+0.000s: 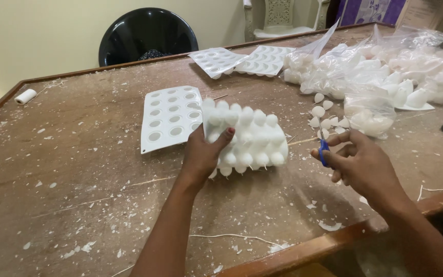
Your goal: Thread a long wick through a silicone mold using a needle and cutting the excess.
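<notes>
The white mould, a flexible sheet studded with rounded bumps, is clamped at its near-left edge in the grip of the left hand; the thumb lies over the bumped face and the fingers are hidden beneath, so the sheet is lifted and tilted, bumps toward the camera; its long axis runs from the left hand out to the right and slightly away, ending just short of the right hand; the left hand is thus the nearer one, in contact, while the right stands apart to the mould's right; the right hand's grip is closed on a small blue tool, seemingly scissors, though most of it is hidden by the fingers. A second mould lies flat, cavities up, just behind and left of the held one, partly overlapped by it; two more moulds lie farther back; loose white wax pieces sit between the held mould and the clear plastic bags of similar pieces at the right; a spool of string rests far left; the wooden tabletop is strewn with white flakes.
</notes>
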